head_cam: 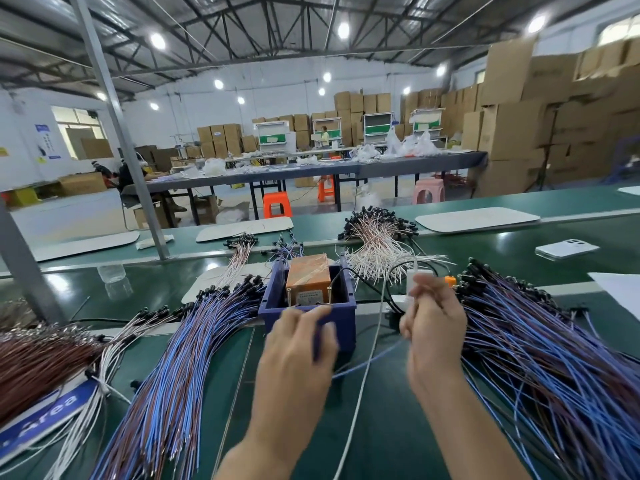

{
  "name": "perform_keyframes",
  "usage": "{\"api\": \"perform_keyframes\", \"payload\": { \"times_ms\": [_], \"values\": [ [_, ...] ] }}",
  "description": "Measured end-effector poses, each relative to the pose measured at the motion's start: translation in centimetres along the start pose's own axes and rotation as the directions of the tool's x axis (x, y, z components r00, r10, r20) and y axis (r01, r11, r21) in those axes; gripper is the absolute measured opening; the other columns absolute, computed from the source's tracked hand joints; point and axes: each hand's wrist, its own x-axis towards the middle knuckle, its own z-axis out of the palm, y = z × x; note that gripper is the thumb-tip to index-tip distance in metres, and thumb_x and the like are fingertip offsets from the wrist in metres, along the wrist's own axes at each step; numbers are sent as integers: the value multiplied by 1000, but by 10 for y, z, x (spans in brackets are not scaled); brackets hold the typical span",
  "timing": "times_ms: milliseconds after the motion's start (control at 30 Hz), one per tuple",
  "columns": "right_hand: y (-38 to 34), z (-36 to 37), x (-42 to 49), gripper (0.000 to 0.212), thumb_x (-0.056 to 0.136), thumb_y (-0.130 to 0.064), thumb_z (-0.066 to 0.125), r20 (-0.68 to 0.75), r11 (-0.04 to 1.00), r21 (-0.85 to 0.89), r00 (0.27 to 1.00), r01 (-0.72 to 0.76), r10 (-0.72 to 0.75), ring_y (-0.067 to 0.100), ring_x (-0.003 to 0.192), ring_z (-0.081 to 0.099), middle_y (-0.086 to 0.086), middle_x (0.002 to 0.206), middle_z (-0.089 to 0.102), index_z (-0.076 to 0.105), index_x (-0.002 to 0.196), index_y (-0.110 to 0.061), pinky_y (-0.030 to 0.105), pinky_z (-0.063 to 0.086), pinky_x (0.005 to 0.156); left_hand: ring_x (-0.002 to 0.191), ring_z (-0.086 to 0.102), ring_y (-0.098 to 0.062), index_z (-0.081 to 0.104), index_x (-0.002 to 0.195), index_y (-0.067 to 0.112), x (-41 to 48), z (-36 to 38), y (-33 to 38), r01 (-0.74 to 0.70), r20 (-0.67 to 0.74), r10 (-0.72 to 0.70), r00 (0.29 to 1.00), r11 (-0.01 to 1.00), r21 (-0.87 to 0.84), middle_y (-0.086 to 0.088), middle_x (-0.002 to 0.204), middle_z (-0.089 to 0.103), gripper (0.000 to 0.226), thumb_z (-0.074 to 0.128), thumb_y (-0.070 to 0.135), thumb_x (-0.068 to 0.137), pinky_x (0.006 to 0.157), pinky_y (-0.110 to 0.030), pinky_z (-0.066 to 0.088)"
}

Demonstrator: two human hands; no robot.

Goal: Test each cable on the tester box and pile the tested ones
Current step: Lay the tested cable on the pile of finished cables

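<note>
An orange tester box with two brass posts sits inside a blue plastic bin on the green bench. My left hand hovers at the bin's front edge, fingers curled; blur hides whether it holds anything. My right hand pinches one blue cable that trails down and left across the bench. A large pile of blue and brown cables lies to the right, and another such pile fans out to the left.
A white cord runs across the bench between my arms. Brown cables and white ones lie far left over a blue sign. Pink-white cables sit behind the bin, a phone at right, a steel post at left.
</note>
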Motion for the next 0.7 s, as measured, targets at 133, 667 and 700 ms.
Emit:
{"api": "perform_keyframes", "payload": {
  "times_ms": [133, 667, 700],
  "values": [
    [-48, 31, -9, 54, 93, 13, 36, 178, 990, 50, 975, 128, -135, 7, 37, 28, -6, 65, 57, 68, 73, -26, 20, 24, 37, 91, 62, -18, 66, 116, 22, 38, -8, 47, -331, 170, 325, 930, 944, 9, 6, 99, 64, 21, 54, 34, 102, 76, -34, 51],
    [-114, -21, -6, 27, 108, -33, 40, 549, 731, -418, 791, 539, -270, 9, 51, 50, -7, 66, 58, 67, 106, -32, 18, 39, 50, 57, 59, -2, 62, 96, 18, 126, -21, 151, -65, -90, 3, 996, 717, -694, 7, 75, 68, 17, 50, 26, 105, 53, -16, 45],
    [-114, -31, -3, 28, 108, -34, 40, 524, 709, -458, 808, 535, -271, 7, 51, 45, -7, 62, 51, 68, 102, -36, 18, 36, 49, 55, 57, -2, 63, 95, 17, 129, -13, 150, -16, -64, -41, 997, 711, -703, 6, 76, 67, 19, 50, 25, 105, 52, -17, 45]
  ]
}}
